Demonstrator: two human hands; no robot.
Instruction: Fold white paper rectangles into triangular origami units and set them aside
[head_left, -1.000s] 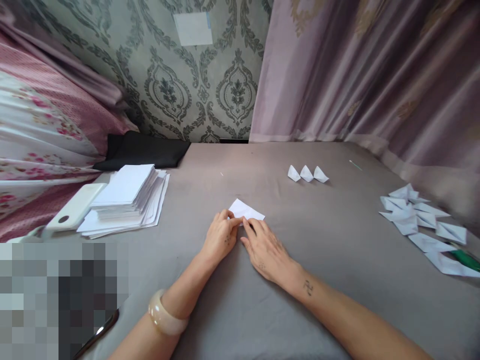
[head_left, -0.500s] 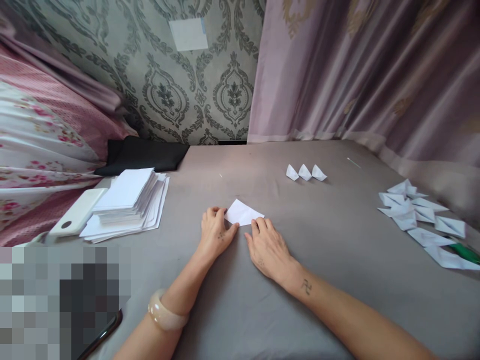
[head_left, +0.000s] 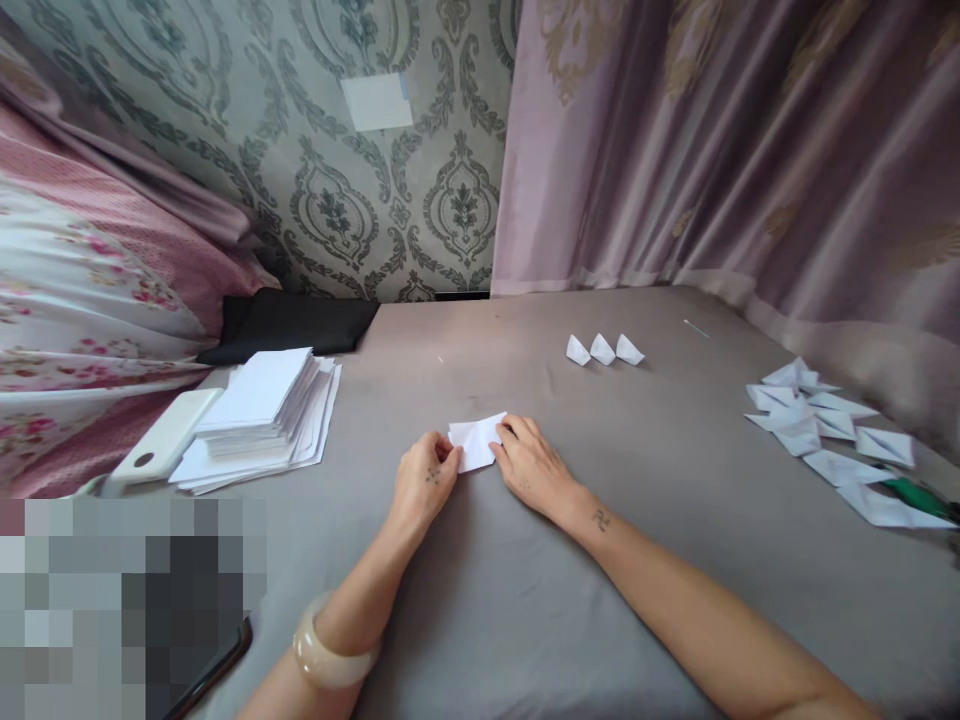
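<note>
A small folded sheet of white paper is between my two hands, just above the grey cloth. My left hand pinches its left edge with thumb and fingers. At the right edge, my right hand grips the paper between thumb and bent fingers. Creases run across the sheet, and its upper right corner points up toward the right fingertips. Both ends of the paper are partly hidden by my fingers.
Left stands a stack of white paper beside a white device and a folded black cloth. Three small folded paper pieces line up at the back. Several paper boats lie right, near a green-handled object.
The paper has gone from a flat triangle to a squarer, creased shape lifted between both hands. My fingers have closed on its two sides. The view has tilted slightly upward.
</note>
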